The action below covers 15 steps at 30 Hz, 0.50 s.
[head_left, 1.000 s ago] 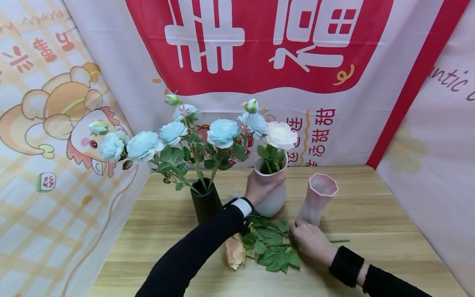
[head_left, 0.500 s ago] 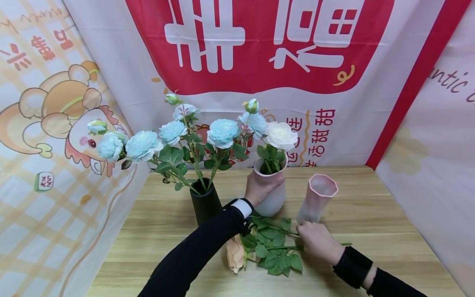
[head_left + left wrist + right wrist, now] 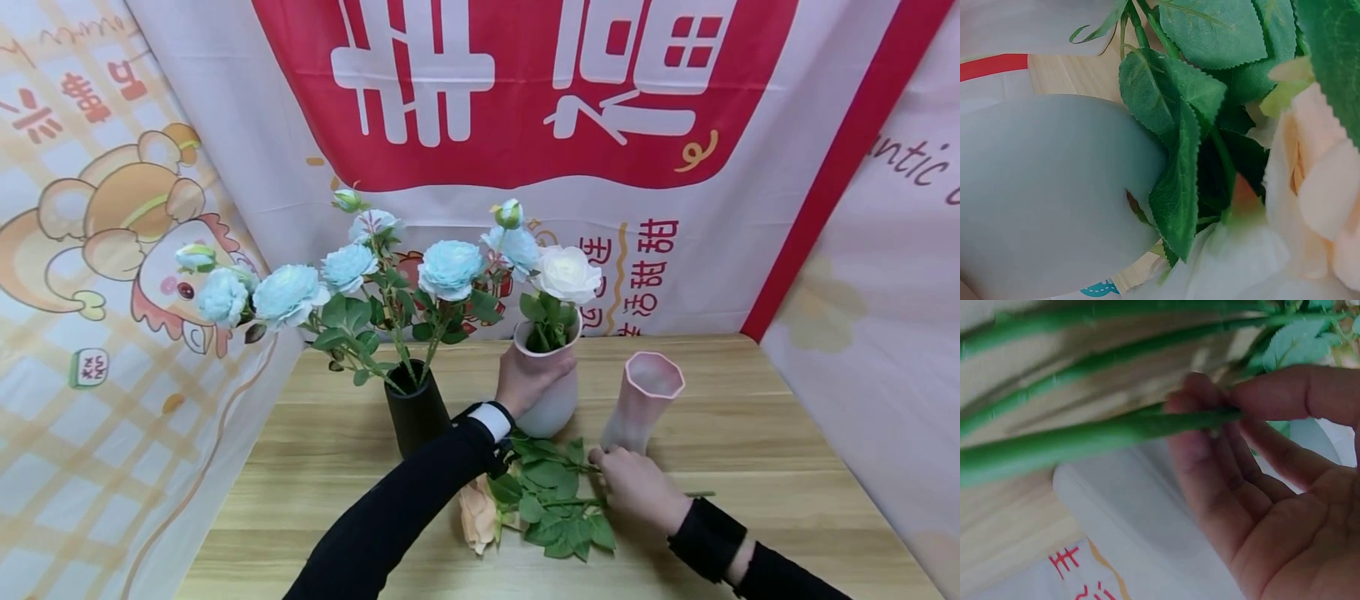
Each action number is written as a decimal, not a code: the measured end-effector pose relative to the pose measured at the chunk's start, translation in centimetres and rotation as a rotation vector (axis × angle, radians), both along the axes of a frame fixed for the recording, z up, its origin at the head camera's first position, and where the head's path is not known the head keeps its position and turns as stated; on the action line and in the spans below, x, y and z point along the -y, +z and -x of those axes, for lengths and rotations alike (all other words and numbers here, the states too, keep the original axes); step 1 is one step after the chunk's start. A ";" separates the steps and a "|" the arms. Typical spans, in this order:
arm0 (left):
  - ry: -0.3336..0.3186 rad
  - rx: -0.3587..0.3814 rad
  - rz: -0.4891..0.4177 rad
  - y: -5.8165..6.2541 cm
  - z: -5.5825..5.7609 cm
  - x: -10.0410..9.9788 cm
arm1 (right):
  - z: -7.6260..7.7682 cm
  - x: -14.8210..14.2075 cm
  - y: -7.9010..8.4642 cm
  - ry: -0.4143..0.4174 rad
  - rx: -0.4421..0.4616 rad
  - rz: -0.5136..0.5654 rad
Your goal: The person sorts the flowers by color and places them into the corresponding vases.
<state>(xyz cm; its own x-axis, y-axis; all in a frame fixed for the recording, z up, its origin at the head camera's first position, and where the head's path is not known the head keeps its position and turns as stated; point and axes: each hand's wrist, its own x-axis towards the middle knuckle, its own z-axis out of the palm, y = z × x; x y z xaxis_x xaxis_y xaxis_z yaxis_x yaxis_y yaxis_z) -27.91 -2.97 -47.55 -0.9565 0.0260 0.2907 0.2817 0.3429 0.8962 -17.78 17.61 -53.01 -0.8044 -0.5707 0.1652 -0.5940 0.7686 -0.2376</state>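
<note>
My left hand grips the neck of a rounded pink-and-white vase, which holds a white flower. On the table in front of it lie leafy flower stems and a peach flower, partly behind the left sleeve. My right hand is over these stems, beside the foot of a ribbed pink vase. In the right wrist view, thumb and fingers pinch one green stem, while two other stems run alongside. The left wrist view has the rounded vase's side close to leaves and peach petals.
A black vase with several light blue flowers stands left of the rounded vase, its blooms spreading wide. Printed cloth closes off the back and both sides of the wooden table.
My right hand has shifted slightly right over the stems, then a little back left. The leaves and peach flower have slid slightly right and nearer. The left hand stays on the vase.
</note>
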 end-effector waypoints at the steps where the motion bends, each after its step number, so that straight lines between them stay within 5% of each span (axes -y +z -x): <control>1: 0.003 -0.003 -0.001 0.0 0.0 0.0 | 0.0 0.1 -0.2 0.001 -0.001 0.015; 15: 0.010 -0.019 0.009 0.0 0.0 -0.2 | 0.2 -0.6 0.2 0.041 -0.270 -0.043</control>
